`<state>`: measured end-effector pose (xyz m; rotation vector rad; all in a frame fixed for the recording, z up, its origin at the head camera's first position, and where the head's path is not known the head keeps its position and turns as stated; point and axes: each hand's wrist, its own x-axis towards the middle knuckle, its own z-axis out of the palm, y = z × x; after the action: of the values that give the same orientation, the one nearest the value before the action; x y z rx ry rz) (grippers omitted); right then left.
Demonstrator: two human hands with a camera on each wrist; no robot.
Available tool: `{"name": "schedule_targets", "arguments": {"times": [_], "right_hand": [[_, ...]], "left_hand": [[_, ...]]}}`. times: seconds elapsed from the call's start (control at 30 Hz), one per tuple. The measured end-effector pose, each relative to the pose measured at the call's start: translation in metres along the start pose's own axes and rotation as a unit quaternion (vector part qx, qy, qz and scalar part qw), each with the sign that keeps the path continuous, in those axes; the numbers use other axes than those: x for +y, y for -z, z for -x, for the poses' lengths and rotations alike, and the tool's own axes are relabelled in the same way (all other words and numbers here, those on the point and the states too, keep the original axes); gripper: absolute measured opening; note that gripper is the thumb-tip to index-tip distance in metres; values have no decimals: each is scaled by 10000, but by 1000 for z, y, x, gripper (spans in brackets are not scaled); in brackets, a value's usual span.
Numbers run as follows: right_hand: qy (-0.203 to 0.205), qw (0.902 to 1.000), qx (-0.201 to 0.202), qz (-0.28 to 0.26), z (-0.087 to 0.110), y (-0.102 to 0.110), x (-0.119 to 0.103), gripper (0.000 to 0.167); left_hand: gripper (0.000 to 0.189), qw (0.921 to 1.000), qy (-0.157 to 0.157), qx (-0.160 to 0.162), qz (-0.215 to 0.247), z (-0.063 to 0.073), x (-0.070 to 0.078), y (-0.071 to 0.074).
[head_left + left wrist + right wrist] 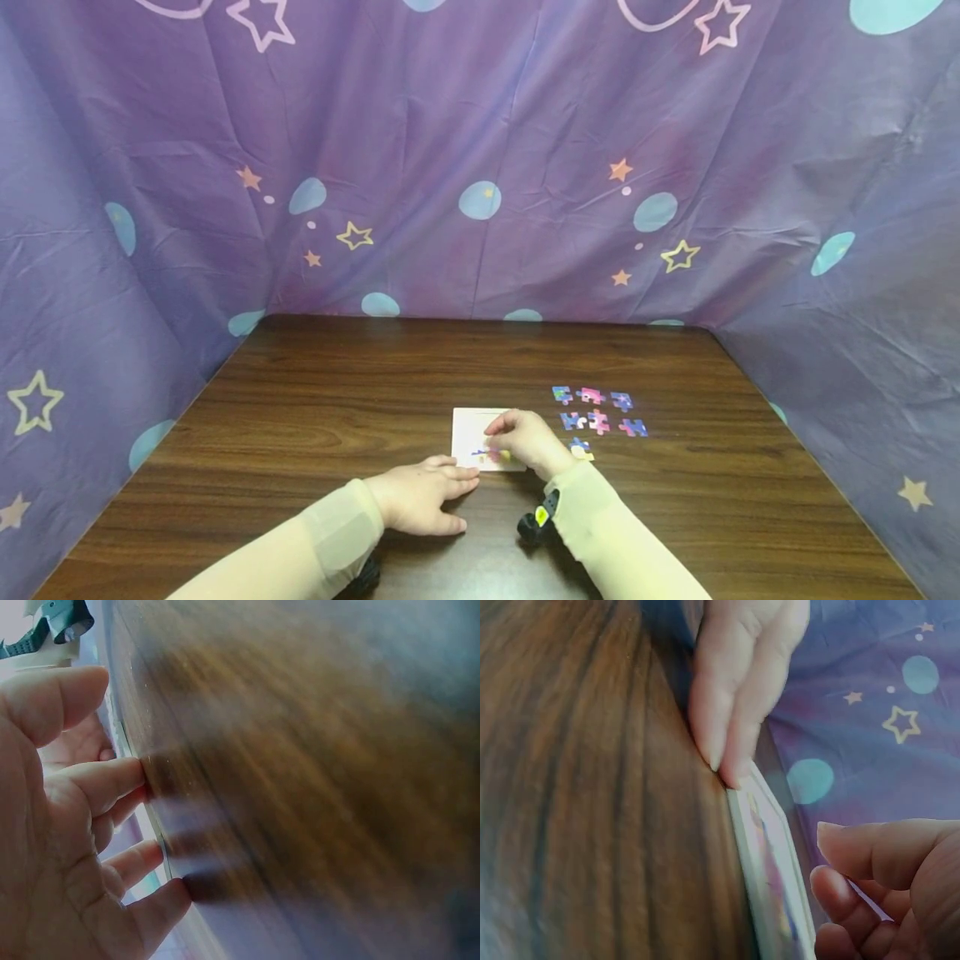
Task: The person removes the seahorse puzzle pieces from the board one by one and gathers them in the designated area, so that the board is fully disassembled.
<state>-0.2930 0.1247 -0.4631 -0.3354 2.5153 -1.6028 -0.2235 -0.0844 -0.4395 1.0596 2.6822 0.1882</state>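
Note:
A small white puzzle tray (465,427) lies flat on the table, with a few coloured puzzle pieces (491,457) along its near side. My left hand (423,500) rests palm down, its extended fingertips at the tray's near left corner. Over the tray's right part is my right hand (529,442), partly hiding the inside. In the right wrist view its thumb (847,847) and bent fingers are apart, with no piece visible between them, above the raised rim (744,840).
Several loose pink, blue and yellow puzzle pieces (598,422) are spread in rows on the dark wooden table (337,383), right of the tray. A purple patterned curtain (420,150) surrounds the table's back and sides. A black wrist strap (551,504) circles the right wrist.

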Motion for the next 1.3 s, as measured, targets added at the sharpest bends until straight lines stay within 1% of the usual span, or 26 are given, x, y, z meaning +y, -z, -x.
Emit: {"name": "schedule_targets", "arguments": {"times": [0.13,0.23,0.3,0.43,0.57,0.7,0.87,1.03,1.3], "right_hand": [[3,9998,-87,164,0,-4,4,18],[88,9990,-163,414,0,-5,6,20],[145,9981,-190,566,0,-5,6,20],[139,9970,-296,707,0,-2,6,23],[181,9959,-380,799,0,-1,7,23],[255,9949,-396,891,-1,-2,7,23],[376,9929,-440,1043,-3,-4,8,24],[422,9928,-465,1016,-3,-4,9,25],[232,9949,-514,836,-3,-4,8,25]], "left_hand": [[65,10000,-38,55,-55,-1,1,0],[64,9999,-67,85,-69,-1,1,1],[64,9999,-78,96,-72,0,2,2],[64,9998,-65,56,-161,-1,4,3],[63,9993,-109,143,-334,-6,9,5],[62,9987,-210,233,-408,-12,13,5],[66,9981,-325,143,-511,-14,13,3],[66,9986,-317,68,-428,-13,12,4],[64,9985,-281,48,-470,-15,15,6]]}}
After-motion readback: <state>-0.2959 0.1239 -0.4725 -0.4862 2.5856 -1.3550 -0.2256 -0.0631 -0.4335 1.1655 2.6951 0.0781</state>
